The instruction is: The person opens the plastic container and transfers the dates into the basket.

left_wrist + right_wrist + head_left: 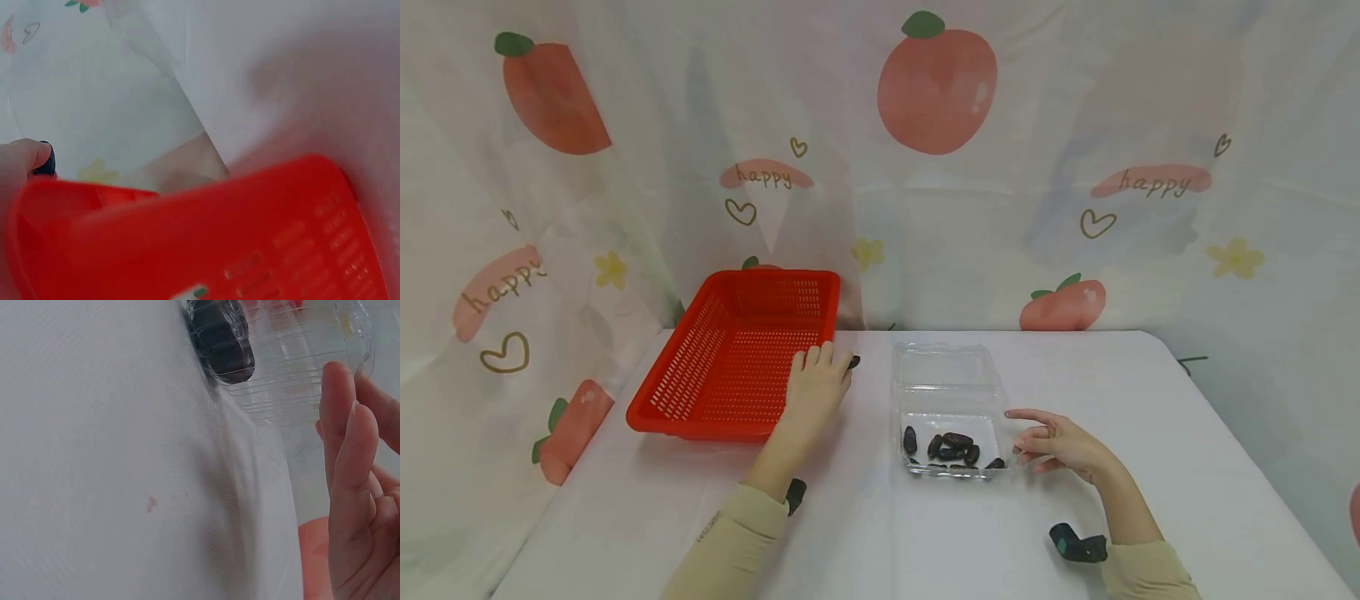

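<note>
My left hand (pixel 820 383) is at the right rim of a red plastic basket (pixel 658 427). Between its thumb and finger it pinches a dark date (pixel 854 362), which the left wrist view shows at the far left beside the basket. A clear hinged plastic box (pixel 946 375) stands with its lid raised, several dark dates (pixel 957 439) lying in its bottom. At the box's right side, my right hand (pixel 1067 448) has its fingers extended and loosely spread, holding nothing. In the right wrist view its fingertips overlap the clear box (pixel 294 375).
The white-covered table (pixel 865 533) runs back to a printed cloth (pixel 820 75) hanging behind it. The basket takes up the table's left back part, the box its middle. A black camera mount (pixel 1075 543) is on my right wrist.
</note>
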Demonstrator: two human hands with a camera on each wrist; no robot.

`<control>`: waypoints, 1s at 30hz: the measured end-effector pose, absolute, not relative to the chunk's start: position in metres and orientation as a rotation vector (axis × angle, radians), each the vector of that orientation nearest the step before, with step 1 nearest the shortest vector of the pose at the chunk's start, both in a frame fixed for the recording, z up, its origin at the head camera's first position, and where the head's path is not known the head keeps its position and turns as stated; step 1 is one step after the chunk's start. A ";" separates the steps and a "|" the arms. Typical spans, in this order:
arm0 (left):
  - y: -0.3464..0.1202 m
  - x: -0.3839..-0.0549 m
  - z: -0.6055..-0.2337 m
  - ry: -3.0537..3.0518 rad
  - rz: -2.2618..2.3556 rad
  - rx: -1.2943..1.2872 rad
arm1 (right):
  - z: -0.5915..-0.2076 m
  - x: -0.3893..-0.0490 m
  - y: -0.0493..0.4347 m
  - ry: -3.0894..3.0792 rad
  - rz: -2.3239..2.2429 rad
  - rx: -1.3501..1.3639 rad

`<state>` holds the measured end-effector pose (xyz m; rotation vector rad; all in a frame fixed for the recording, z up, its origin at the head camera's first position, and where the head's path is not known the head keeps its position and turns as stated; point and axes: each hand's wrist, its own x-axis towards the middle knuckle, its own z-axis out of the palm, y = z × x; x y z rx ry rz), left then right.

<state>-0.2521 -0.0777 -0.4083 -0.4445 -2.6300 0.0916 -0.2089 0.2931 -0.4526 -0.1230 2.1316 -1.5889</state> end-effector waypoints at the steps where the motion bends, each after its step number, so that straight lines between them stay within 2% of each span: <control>1: -0.082 -0.253 -0.408 -2.632 0.082 -0.433 | -0.453 -0.209 0.293 2.133 -1.587 -0.122; 16: -0.130 -0.260 -0.411 -2.737 -0.079 -0.304 | -0.450 -0.208 0.293 2.162 -1.567 -0.100; 30: -0.147 -0.266 -0.417 -3.048 0.084 -0.266 | -0.453 -0.208 0.293 2.154 -1.567 -0.107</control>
